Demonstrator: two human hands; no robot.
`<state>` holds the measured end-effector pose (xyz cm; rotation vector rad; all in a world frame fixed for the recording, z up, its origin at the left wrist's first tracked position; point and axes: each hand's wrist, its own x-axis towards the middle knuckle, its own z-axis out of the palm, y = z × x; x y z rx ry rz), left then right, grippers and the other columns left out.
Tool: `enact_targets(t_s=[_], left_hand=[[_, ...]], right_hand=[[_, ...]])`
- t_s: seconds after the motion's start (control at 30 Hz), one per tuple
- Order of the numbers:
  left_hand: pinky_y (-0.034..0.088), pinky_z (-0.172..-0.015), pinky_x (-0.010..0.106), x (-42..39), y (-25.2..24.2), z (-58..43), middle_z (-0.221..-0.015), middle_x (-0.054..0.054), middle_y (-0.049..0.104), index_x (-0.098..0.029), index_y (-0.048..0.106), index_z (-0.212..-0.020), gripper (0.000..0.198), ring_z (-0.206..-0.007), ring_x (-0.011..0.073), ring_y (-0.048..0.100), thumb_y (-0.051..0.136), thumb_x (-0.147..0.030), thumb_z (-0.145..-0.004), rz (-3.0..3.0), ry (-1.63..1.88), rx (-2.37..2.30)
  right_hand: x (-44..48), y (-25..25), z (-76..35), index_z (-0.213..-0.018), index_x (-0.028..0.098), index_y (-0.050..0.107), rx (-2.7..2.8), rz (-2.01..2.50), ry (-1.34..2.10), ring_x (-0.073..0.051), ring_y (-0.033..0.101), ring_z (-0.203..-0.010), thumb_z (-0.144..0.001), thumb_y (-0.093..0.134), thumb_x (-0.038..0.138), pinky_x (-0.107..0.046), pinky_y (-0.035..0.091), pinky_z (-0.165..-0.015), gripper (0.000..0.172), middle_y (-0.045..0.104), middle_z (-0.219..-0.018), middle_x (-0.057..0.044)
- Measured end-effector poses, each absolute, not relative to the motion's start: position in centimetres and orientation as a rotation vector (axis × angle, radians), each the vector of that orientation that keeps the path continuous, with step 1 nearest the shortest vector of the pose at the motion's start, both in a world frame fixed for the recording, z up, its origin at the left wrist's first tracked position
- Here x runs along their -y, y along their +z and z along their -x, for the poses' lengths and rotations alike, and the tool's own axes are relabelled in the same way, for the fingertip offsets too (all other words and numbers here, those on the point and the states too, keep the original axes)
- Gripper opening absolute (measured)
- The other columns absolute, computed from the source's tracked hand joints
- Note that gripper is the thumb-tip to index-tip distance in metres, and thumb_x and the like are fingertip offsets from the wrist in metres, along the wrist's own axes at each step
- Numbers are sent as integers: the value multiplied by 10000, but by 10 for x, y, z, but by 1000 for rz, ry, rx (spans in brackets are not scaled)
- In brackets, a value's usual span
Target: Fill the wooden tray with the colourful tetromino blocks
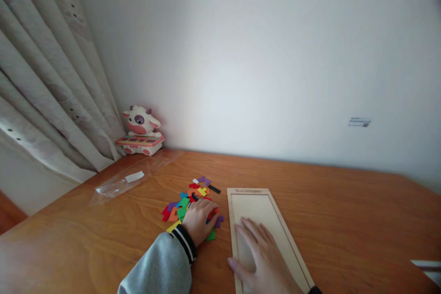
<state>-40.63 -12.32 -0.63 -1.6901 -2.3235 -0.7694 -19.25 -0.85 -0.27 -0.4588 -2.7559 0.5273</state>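
Flat coloured puzzle pieces (183, 202) lie in a loose pile on the wooden table. My left hand (200, 220) rests over the near right side of the pile. Its fingers and thumb curl round a red puzzle piece (214, 212), partly hidden beneath them. To the right of the pile lies a pale wooden puzzle tray (248, 202) with a raised frame and nothing set in its visible part. My right hand (260, 257) is over the near half of this tray, fingers stretched out and thumb spread, holding nothing. Whether its palm touches the tray is hard to see.
A clear plastic bag (117, 183) with a white label lies at the left of the table (344, 220). Behind it, a toy cow with a keyboard (140, 131) stands in the corner by the curtain (51, 78). A white wall rises behind the table.
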Motion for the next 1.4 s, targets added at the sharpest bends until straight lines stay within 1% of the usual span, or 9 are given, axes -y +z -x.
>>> enact_targets(t_s=[0.13, 0.2, 0.3, 0.37, 0.63, 0.87, 1.17, 1.27, 1.4], left_hand=[[518, -856, 389, 123, -10, 410, -1004, 72, 720, -217, 668, -1037, 240, -947, 241, 655, 453, -219, -928, 1743, -862, 2315], [516, -862, 391, 123, -9, 410, -1001, 73, 724, -216, 668, -1042, 244, -942, 240, 657, 446, -256, -948, 1721, -902, 2343], [504, -881, 445, 124, -5, 407, -1022, 78, 716, -226, 664, -1082, 302, -978, 286, 640, 628, -425, -858, 1705, -850, 2384], [499, -887, 464, 125, -3, 404, -1028, 80, 709, -234, 663, -1104, 377, -995, 302, 628, 701, -445, -794, 1715, -819, 2394], [488, -929, 447, 123, -7, 402, -1049, 72, 706, -209, 650, -1115, 325, -995, 271, 629, 676, -267, -796, 1738, -937, 2386], [492, -929, 413, 122, -11, 396, -1068, 64, 682, -196, 599, -1141, 456, -1008, 251, 612, 660, -128, -695, 1733, -1072, 2280], [512, -883, 394, 121, -4, 389, -1043, 51, 657, -233, 599, -1116, 404, -966, 227, 606, 578, -69, -748, 1819, -1050, 2066], [529, -870, 362, 122, 1, 382, -1037, 62, 655, -215, 583, -1114, 369, -955, 212, 625, 615, -102, -764, 1776, -1174, 1985], [555, -782, 298, 124, 9, 363, -1004, 55, 665, -206, 536, -1180, 437, -875, 175, 648, 684, -166, -770, 1796, -1502, 1971]], right_hand=[[0, -3, 188, -1295, 223, 603, 2631, 463, 511, -296, 537, -1242, -884, 543, 516, -461, 428, -1066, 508, 592, -1349, -109], [-7, -4, 184, -1316, 234, 582, 2626, 407, 524, -287, 537, -1236, -869, 569, 520, -445, 433, -1063, 531, 595, -1343, -93], [-12, -6, 181, -1393, 227, 503, 2658, 366, 541, -288, 526, -1241, -816, 639, 521, -439, 426, -1070, 662, 582, -1356, -88], [-12, -8, 182, -1405, 227, 486, 2664, 373, 531, -293, 514, -1251, -797, 665, 503, -448, 413, -1082, 691, 568, -1371, -87], [-9, -13, 184, -1366, 230, 498, 2599, 362, 508, -283, 530, -1227, -821, 656, 359, -467, 434, -1063, 582, 585, -1331, -95], [-7, -13, 185, -1337, 238, 506, 2562, 373, 496, -276, 549, -1200, -834, 636, 294, -471, 456, -1041, 523, 602, -1292, -93], [-7, -13, 186, -1295, 239, 538, 2534, 390, 498, -272, 575, -1160, -836, 634, 272, -463, 476, -1014, 471, 624, -1248, -87], [-5, -8, 186, -1277, 245, 543, 2506, 377, 515, -264, 585, -1142, -855, 620, 256, -455, 483, -997, 429, 635, -1224, -85], [-2, -3, 187, -1271, 246, 521, 2477, 252, 584, -244, 594, -1108, -859, 638, 237, -427, 492, -962, 428, 647, -1189, -79]])
